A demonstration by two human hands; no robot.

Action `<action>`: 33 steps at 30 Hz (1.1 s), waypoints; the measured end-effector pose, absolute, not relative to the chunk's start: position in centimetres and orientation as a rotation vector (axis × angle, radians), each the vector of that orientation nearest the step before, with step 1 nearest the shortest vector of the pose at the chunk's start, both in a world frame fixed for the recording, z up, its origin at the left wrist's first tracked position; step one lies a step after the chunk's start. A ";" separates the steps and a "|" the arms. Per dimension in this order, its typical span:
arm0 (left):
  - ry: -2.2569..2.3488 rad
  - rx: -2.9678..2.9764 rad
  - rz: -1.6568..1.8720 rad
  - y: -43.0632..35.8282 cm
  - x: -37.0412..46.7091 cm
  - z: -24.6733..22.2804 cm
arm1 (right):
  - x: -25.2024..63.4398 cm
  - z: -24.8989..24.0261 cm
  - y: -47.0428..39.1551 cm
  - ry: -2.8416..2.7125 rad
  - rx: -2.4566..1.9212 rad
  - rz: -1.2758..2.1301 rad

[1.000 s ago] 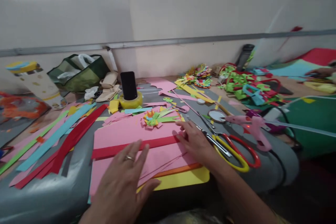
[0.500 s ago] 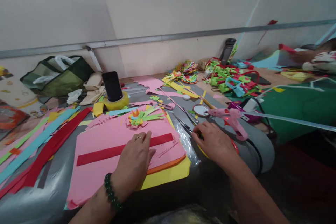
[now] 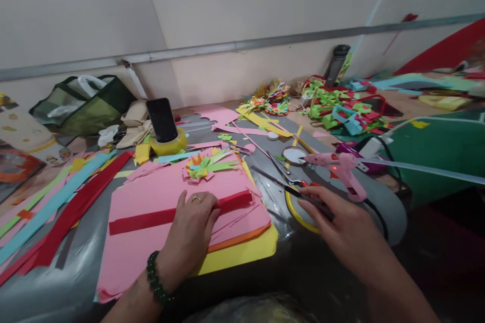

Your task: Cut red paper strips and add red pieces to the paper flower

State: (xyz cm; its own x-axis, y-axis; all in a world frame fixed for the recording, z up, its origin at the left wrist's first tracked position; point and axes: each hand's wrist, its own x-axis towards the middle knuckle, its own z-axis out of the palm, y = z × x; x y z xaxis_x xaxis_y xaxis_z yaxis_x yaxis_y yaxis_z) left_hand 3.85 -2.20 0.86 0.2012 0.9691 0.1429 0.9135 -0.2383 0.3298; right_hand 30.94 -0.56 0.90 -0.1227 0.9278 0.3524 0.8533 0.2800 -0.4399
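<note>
My left hand [image 3: 193, 229] lies open on a red strip [image 3: 144, 220], pressing it on a stack of pink paper [image 3: 132, 257]. The strip's right end looks slightly lifted. My right hand [image 3: 341, 217] is closed on a slim black-handled tool [image 3: 291, 192] with a long thin tip pointing left. Its exact kind is unclear. Beside it lie open scissors [image 3: 284, 169] with red handles and a yellow ring [image 3: 297, 217], partly behind the fingers. A green, orange and pink paper flower [image 3: 202, 166] rests at the stack's top edge.
A pink glue gun [image 3: 344, 169] stands to the right with a long clear stick behind it. A phone [image 3: 162, 118] leans in a yellow tape roll [image 3: 170, 145]. Coloured strips [image 3: 68, 202] cover the left; finished paper pieces [image 3: 344, 106] are heaped at the back right.
My right hand has picked up the slim black-handled tool and moved right and towards me, uncovering the scissors' handles. My left hand stays on the red strip.
</note>
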 end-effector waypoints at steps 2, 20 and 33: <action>1.808 2.284 0.452 -2.5 3.4 1.2 | 31.1 0.7 -1.4 -2.013 -1.496 0.251; 1.516 2.499 0.081 -3.5 2.8 -0.6 | 28.9 -0.1 -1.2 -2.281 -1.443 0.487; 1.522 2.500 0.109 -3.6 2.8 -0.8 | 29.1 -0.1 -1.2 -2.281 -1.359 0.548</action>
